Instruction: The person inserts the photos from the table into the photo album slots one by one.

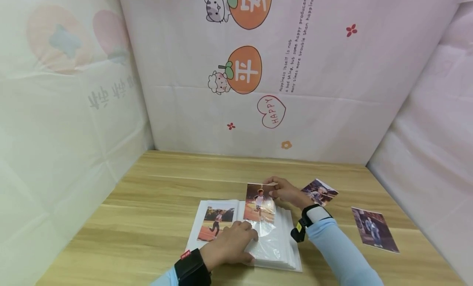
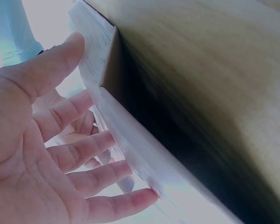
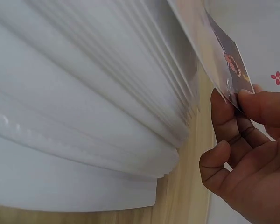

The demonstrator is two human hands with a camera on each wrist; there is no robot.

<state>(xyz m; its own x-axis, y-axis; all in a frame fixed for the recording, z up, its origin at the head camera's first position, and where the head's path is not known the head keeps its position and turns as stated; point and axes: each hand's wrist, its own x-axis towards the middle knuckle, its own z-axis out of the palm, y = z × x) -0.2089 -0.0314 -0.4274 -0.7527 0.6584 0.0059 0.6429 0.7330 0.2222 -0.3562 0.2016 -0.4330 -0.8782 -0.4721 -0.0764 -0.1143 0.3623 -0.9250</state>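
A photo album (image 1: 269,247) lies spread on the table, its stack of clear-sleeved pages thick on the right side. My right hand (image 1: 290,193) pinches the upper right edge of a photo (image 1: 258,204) of a runner, between thumb and fingers. The photo's lower part sits at the top of the right page's clear sleeve, and its upper part sticks out past the page. With fingers spread, my left hand (image 1: 233,243) rests on the album near its middle, fingertips (image 2: 147,198) touching the page. The left page bears another runner photo (image 1: 212,226), partly covered by that hand.
Two loose photos lie to the right on the wooden table (image 1: 148,216): one photo (image 1: 319,191) behind my right wrist, another photo (image 1: 375,228) farther right. White printed cloth (image 1: 325,72) hangs at the back and both sides.
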